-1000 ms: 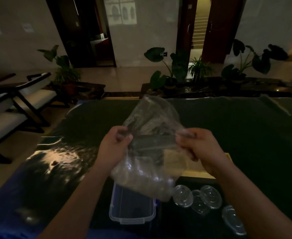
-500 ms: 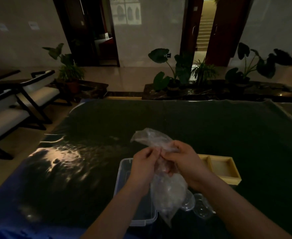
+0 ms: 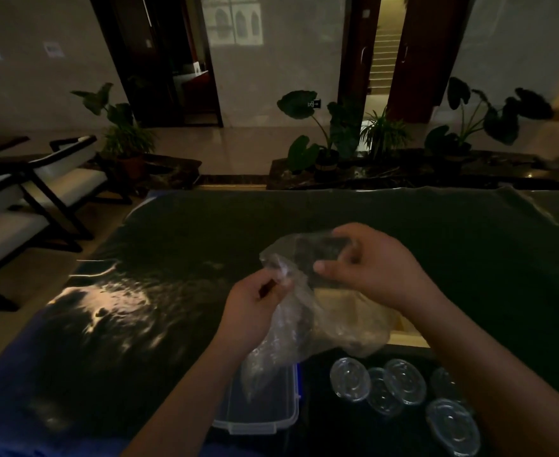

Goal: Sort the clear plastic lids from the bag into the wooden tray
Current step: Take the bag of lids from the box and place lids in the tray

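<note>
A crumpled clear plastic bag (image 3: pixel 307 321) hangs above the table between both hands. My left hand (image 3: pixel 255 305) pinches its near rim. My right hand (image 3: pixel 370 268) grips the far rim, holding the mouth apart. Whether lids are inside I cannot tell. Several clear round lids (image 3: pixel 403 381) lie loose on the dark table in front of me, to the right. The wooden tray (image 3: pixel 406 334) sits behind the bag and my right forearm, mostly hidden.
A clear plastic box (image 3: pixel 258 420) with blue clips stands on the table below the bag. The table (image 3: pixel 172 291) has a dark glossy cover. White-cushioned chairs (image 3: pixel 40 199) stand at the left, potted plants (image 3: pixel 330 133) beyond the far edge.
The bag was lowered and bunched between both hands, then lifted a little and its mouth pulled apart. My right hand moved up and right. More lids now show at the lower right.
</note>
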